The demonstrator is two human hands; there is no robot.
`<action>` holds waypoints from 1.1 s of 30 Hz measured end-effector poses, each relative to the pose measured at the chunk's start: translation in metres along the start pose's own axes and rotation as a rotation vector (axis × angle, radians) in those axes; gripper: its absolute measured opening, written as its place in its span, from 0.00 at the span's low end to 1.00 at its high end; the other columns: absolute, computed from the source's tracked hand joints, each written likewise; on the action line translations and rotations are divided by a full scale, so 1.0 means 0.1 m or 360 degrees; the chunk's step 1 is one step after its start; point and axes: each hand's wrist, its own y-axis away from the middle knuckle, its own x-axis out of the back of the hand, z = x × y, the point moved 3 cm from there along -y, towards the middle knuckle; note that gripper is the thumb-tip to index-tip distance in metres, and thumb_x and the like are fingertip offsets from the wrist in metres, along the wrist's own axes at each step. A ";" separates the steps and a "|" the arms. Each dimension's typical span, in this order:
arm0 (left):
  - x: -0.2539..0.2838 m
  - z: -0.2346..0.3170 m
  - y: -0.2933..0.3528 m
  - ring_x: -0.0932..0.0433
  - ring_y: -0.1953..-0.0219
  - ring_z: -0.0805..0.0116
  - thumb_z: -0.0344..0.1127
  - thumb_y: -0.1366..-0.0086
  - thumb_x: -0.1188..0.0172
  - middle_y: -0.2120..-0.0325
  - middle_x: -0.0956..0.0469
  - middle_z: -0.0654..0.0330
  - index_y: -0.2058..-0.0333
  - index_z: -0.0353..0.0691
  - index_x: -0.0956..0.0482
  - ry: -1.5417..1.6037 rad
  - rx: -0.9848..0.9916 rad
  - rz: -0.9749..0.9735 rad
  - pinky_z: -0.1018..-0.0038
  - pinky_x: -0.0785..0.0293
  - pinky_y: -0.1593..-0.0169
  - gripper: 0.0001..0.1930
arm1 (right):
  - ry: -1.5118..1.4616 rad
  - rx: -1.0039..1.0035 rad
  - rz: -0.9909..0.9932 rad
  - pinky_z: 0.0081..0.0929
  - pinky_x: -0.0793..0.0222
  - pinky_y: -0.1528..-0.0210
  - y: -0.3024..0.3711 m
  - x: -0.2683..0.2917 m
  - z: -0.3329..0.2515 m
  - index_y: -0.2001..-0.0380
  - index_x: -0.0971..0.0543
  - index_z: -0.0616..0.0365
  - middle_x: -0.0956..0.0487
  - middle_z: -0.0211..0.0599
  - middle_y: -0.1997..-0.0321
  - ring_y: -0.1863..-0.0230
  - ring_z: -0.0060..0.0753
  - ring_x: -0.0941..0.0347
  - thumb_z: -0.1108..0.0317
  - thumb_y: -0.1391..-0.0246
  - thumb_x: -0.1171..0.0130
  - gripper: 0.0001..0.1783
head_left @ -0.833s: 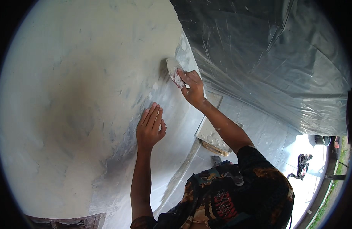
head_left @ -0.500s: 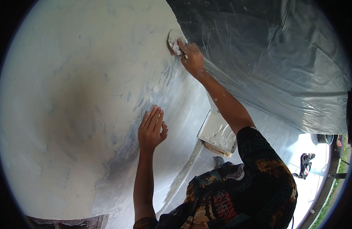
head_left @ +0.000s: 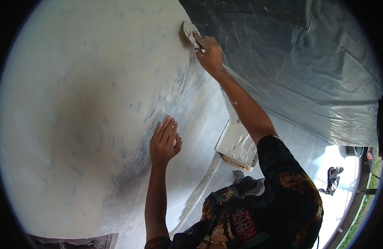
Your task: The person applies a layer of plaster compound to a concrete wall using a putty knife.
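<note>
A pale wall (head_left: 87,124) with grey smears and patchy plaster fills the left of the view. High up, near the wall's edge by the plastic sheeting, my right hand (head_left: 209,53) grips a putty knife (head_left: 192,35). White paste coats the blade, which meets the wall at a tilt, and my index finger is stretched along it. Lower down, my left hand (head_left: 163,141) lies against the wall with fingers extended and nothing in it. Its fingertips point upward beside the grey streaks.
Dark plastic sheeting (head_left: 291,62) hangs along the right. A tray of white paste (head_left: 238,143) sits low between my arms, above the tiled floor (head_left: 289,126). Farther right lies a crumpled dark cloth or bag (head_left: 333,179), with a dark bucket (head_left: 353,151) behind it.
My right hand has slid slightly upward along the wall's edge with the putty knife, whose blade now appears more edge-on. My left hand has stayed in place.
</note>
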 end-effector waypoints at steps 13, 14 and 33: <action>0.04 -0.01 0.02 0.23 0.42 0.60 0.27 0.43 0.43 0.51 0.19 0.52 0.56 0.32 0.18 -0.0021 0.0011 -0.0007 0.64 0.34 0.35 0.16 | -0.0564 -0.0272 0.0059 0.30 0.33 0.67 0.30 0.32 -0.44 0.45 0.22 0.59 0.29 0.41 0.76 0.74 0.37 0.33 0.82 0.58 0.39 0.31; 0.03 -0.02 0.02 0.23 0.42 0.60 0.27 0.43 0.43 0.51 0.19 0.52 0.56 0.32 0.18 -0.0025 0.0013 0.0006 0.64 0.34 0.35 0.16 | -0.0398 -0.0287 0.0054 0.35 0.30 0.64 0.14 0.29 -0.33 0.45 0.22 0.59 0.26 0.42 0.73 0.70 0.41 0.29 0.80 0.57 0.40 0.30; -0.02 -0.01 0.00 0.23 0.42 0.59 0.27 0.44 0.43 0.51 0.19 0.51 0.54 0.32 0.19 0.0007 -0.0001 0.0038 0.61 0.31 0.37 0.17 | -0.0129 -0.0217 0.0022 0.31 0.33 0.68 0.26 0.11 0.14 0.45 0.22 0.59 0.28 0.41 0.76 0.75 0.35 0.31 0.78 0.54 0.39 0.28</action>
